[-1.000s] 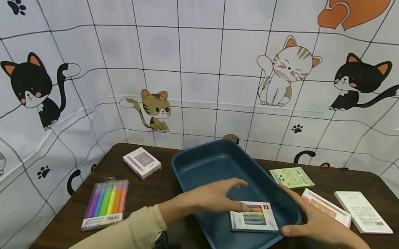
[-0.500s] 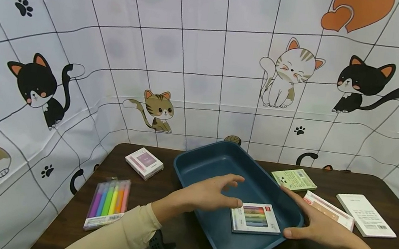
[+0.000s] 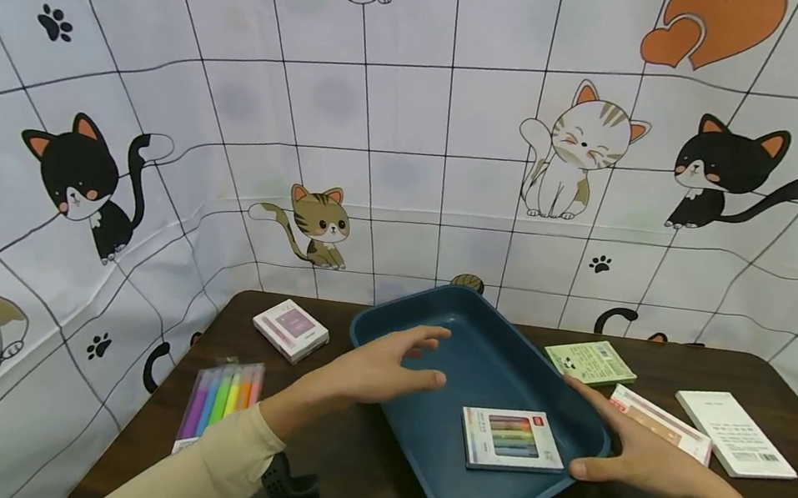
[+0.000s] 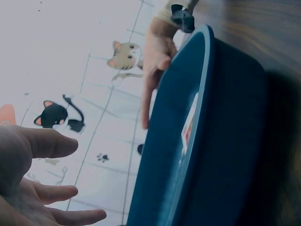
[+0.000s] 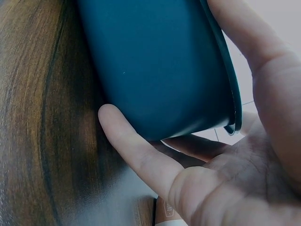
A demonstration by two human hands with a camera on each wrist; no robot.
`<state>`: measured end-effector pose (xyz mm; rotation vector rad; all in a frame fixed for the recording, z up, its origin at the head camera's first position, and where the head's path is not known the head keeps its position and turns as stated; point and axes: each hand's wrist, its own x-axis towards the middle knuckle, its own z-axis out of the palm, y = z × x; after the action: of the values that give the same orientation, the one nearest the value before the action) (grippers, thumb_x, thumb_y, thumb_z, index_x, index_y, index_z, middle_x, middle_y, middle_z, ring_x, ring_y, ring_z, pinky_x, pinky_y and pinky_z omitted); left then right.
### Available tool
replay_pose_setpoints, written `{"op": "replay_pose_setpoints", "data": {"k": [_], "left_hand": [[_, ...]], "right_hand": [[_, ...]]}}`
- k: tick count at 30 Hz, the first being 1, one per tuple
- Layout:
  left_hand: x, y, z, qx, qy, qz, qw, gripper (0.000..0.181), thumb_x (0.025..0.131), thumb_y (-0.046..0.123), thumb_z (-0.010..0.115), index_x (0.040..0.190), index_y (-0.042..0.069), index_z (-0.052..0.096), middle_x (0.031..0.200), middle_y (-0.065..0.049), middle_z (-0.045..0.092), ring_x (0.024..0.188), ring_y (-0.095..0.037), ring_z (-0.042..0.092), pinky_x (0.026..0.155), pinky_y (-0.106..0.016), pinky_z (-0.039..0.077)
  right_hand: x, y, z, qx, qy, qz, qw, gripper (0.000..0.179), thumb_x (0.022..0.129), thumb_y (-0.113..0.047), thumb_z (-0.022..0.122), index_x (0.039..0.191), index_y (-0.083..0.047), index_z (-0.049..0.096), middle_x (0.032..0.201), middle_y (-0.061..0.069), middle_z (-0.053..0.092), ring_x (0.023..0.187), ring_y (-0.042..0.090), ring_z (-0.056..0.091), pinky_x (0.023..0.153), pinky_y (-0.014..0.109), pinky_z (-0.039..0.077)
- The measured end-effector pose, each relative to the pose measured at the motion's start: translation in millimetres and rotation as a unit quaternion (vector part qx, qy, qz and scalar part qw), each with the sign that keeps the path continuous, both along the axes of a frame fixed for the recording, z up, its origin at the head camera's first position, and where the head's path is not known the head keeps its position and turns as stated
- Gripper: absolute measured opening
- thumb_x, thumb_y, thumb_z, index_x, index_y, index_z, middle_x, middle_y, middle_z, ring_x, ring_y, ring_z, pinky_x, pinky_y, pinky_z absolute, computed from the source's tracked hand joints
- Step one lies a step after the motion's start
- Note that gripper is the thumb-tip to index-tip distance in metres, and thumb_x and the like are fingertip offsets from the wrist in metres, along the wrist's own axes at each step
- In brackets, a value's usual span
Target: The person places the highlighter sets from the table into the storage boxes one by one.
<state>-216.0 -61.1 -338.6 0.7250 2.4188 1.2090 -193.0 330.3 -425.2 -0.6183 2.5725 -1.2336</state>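
A deep blue plastic bin [image 3: 429, 446] stands at an angle on the dark table. Inside it, towards the front, lies a flat white box [image 3: 512, 441] whose window shows coloured sticks. My left hand [image 3: 374, 368] hovers over the bin's left edge, fingers and thumb spread and nothing between them; the left wrist view shows them apart from the bin's wall. At the bin's right front corner, my right hand [image 3: 644, 458] rests against the outside, thumb at the rim and fingers fairly straight along the wall. The right wrist view shows its little finger low on the wall, near the tabletop.
A pack of coloured markers [image 3: 220, 398], partly behind the left sleeve, and a small white-and-mauve box [image 3: 291, 331] lie left of the bin. Right of it are a green packet [image 3: 590, 361], a white-and-orange box [image 3: 664, 423] and a white box [image 3: 736, 435]. A cat-print curtain [image 3: 414, 133] hangs behind.
My left hand has moved left and slightly up, away from the white box in the bin. That box and my right hand have kept their places; the head view has shifted slightly.
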Motion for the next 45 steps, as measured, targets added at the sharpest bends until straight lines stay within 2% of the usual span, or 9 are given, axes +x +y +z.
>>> {"op": "replay_pose_setpoints", "data": {"k": [5,11,19,24,30,36,41,45], "left_hand": [[1.5,-20.9,3.2,0.019,-0.002,0.02,0.9996,0.063,0.1,0.039,0.067,0.156,0.033,0.038,0.156,-0.005,0.042,0.146,-0.031,0.033,0.11,-0.057,0.036],[1.9,-43.2,4.8,0.029,-0.003,0.042,0.9987,0.065,0.1,0.034,0.067,0.158,0.027,0.038,0.155,-0.005,0.043,0.146,-0.031,0.032,0.11,-0.058,0.035],[5.0,-60.5,9.4,0.011,0.0,0.076,0.9971,0.066,0.1,0.034,0.068,0.158,0.027,0.038,0.156,-0.005,0.042,0.146,-0.032,0.032,0.111,-0.059,0.033],[6.4,-68.5,10.9,0.001,0.019,0.09,0.9958,0.069,0.098,0.038,0.07,0.158,0.029,0.038,0.154,-0.003,0.045,0.145,-0.029,0.035,0.11,-0.057,0.036],[0.7,-77.6,7.5,-0.007,0.032,0.106,0.9939,0.074,0.095,0.04,0.073,0.158,0.035,0.034,0.158,-0.004,0.038,0.146,-0.029,0.031,0.108,-0.058,0.037],[-8.1,-89.0,0.1,-0.01,0.039,0.116,0.9925,0.075,0.096,0.039,0.072,0.16,0.029,0.033,0.159,-0.014,0.036,0.144,-0.042,0.032,0.104,-0.063,0.038],[-17.7,-100.1,-5.4,-0.008,0.034,0.131,0.9907,0.076,0.096,0.038,0.072,0.16,0.024,0.033,0.159,-0.017,0.035,0.146,-0.041,0.029,0.107,-0.063,0.036],[-22.5,-109.1,-8.2,-0.022,0.027,0.147,0.9885,0.077,0.096,0.039,0.071,0.161,0.022,0.032,0.159,-0.018,0.034,0.146,-0.044,0.027,0.107,-0.064,0.036]], "right_hand": [[0.2,-1,-1.8,-0.003,-0.007,0.006,1.0,0.097,0.089,-0.022,0.078,0.165,-0.026,0.018,0.161,0.022,0.025,0.137,0.047,0.03,0.096,0.068,0.036],[0.1,-2,-1.6,-0.001,0.004,0.012,0.9999,0.096,0.089,-0.023,0.077,0.164,-0.031,0.018,0.16,0.02,0.026,0.136,0.044,0.032,0.096,0.061,0.039],[-0.3,-1,-1.2,0.001,0.0,0.012,0.9999,0.096,0.09,-0.024,0.076,0.165,-0.023,0.017,0.16,0.022,0.026,0.136,0.046,0.032,0.096,0.062,0.038],[0.6,0,-1.7,0.0,-0.013,0.012,0.9998,0.096,0.09,-0.024,0.076,0.165,-0.022,0.015,0.161,0.023,0.023,0.137,0.048,0.03,0.096,0.066,0.037],[0.4,-1,0.2,-0.01,-0.024,0.015,0.9995,0.096,0.09,-0.023,0.074,0.165,-0.02,0.014,0.161,0.024,0.021,0.138,0.05,0.028,0.097,0.067,0.036],[-0.1,-2,-0.6,-0.008,-0.025,0.015,0.9996,0.095,0.091,-0.023,0.074,0.165,-0.021,0.014,0.161,0.025,0.021,0.138,0.05,0.028,0.097,0.07,0.035],[-0.1,-1,-0.7,-0.008,-0.023,0.017,0.9996,0.095,0.091,-0.023,0.074,0.165,-0.025,0.015,0.161,0.024,0.021,0.138,0.049,0.028,0.097,0.068,0.035],[0.8,-1,-0.6,-0.005,-0.003,0.017,0.9998,0.096,0.09,-0.022,0.075,0.165,-0.026,0.016,0.161,0.021,0.023,0.137,0.047,0.03,0.096,0.063,0.037]]}}
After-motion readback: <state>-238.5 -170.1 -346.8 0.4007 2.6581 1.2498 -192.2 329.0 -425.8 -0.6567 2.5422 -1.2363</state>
